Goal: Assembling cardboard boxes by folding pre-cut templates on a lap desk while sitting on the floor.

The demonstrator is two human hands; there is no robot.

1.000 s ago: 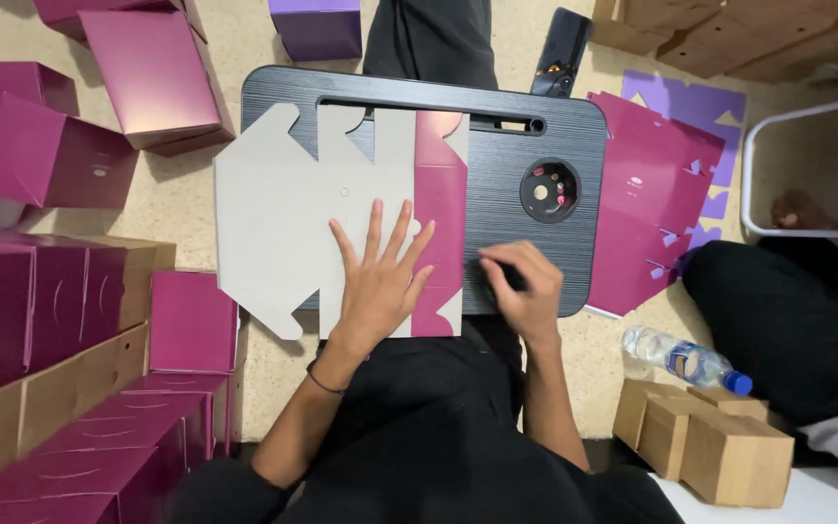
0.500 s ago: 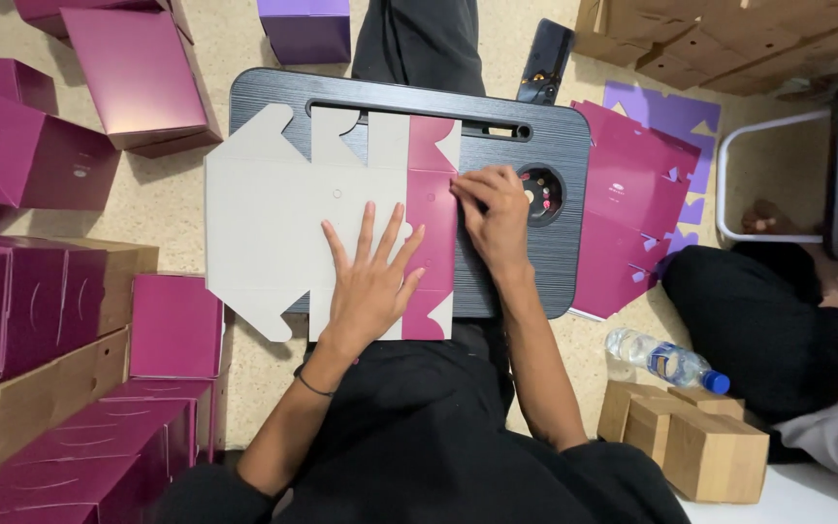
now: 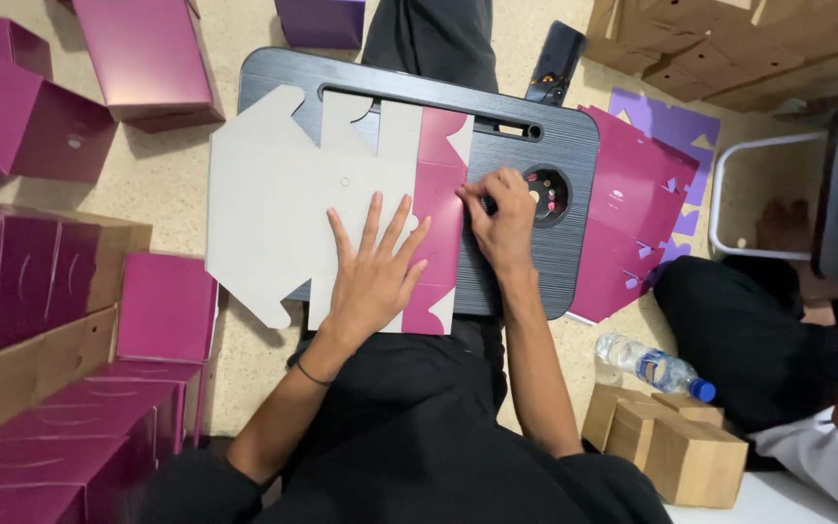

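A flat cardboard sheet point(image 3: 283, 194) is spread over the lap tray's point(image 3: 574, 155) left edge. It is pinned under the open left hand point(image 3: 372, 277), while its magenta flap point(image 3: 438, 194) is pressed by the curled right hand point(image 3: 501, 218).

- Flat carton point(image 3: 322, 209): grey inside, magenta flap folded over, lying on the worktop point(image 3: 574, 243).
- Magenta boxes point(image 3: 41, 126): left of the worktop, made up, some stacked.
- Magenta blanks point(image 3: 628, 233): a flat stack just right of the worktop.
- Purple blanks point(image 3: 676, 121): under that stack.
- Brown cartons point(image 3: 671, 442): below the worktop's right end.
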